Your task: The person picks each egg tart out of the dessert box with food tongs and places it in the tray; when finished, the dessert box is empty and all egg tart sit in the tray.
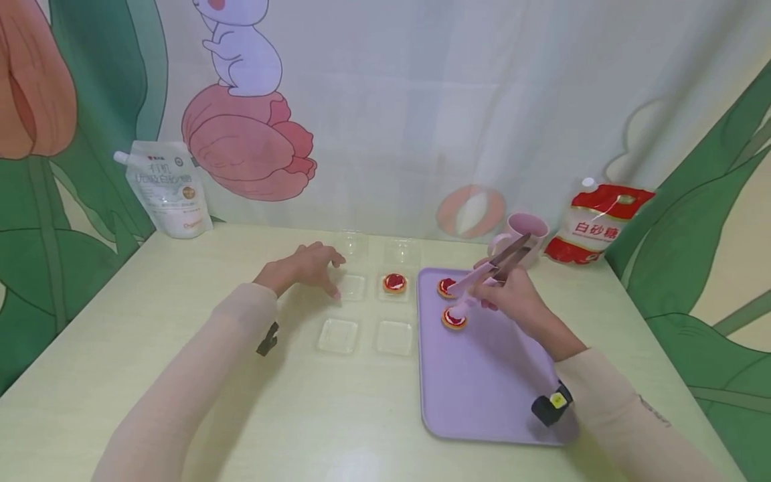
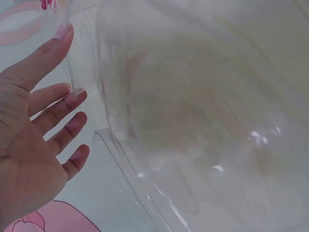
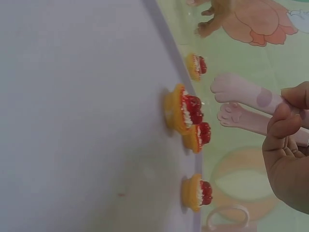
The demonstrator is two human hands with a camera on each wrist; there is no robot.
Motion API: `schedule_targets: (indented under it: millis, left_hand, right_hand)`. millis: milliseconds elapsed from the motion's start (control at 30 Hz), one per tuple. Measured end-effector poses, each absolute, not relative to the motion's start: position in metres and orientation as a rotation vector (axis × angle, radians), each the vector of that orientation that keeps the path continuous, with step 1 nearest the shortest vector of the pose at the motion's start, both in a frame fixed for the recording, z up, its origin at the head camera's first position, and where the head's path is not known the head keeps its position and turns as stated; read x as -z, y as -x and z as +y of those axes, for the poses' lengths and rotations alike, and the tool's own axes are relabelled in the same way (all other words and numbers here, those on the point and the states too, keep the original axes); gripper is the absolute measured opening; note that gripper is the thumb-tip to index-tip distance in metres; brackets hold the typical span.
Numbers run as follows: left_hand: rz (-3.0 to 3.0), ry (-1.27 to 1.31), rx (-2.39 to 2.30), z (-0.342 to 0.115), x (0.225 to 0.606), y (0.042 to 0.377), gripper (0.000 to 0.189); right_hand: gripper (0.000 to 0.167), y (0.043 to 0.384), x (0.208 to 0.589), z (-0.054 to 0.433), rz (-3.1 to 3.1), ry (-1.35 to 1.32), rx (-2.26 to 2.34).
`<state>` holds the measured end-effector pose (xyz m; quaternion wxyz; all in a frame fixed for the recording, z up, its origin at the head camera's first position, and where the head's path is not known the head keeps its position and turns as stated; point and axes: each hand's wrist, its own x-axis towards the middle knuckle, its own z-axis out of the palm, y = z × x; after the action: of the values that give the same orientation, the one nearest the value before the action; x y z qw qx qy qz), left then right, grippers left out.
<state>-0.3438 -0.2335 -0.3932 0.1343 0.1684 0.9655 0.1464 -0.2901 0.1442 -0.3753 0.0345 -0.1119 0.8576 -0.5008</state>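
Observation:
My right hand grips pink tongs with paw-shaped tips over the tray. Between the tips there is a gap in the right wrist view. Below them, small red-topped tarts sit on the lilac tray; the right wrist view shows three there, including one tart hidden behind my hand in the head view. Another tart lies in a clear plastic box. At the back left box, my left hand has its thumb and fingers spread, fingertips right at the clear edge.
Two more clear boxes stand in the front row. Raised clear lids show behind the back boxes. A pink mug and a red-and-white sugar bag stand back right; a white pouch stands back left.

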Motion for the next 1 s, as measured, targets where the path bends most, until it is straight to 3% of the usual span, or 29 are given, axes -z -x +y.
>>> schedule_targets:
  millis: [667, 1000]
  left_hand:
    - [2.815, -0.518, -0.469, -0.237, 0.391, 0.343, 0.083]
    - [2.834, -0.6, -0.476, -0.2, 0.385, 0.349, 0.079]
  right_hand:
    - [0.041, 0.305, 0.365, 0.126, 2.623, 0.366, 1.638]
    - [0.037, 0.335, 0.358, 0.106, 2.588, 0.389, 1.587]
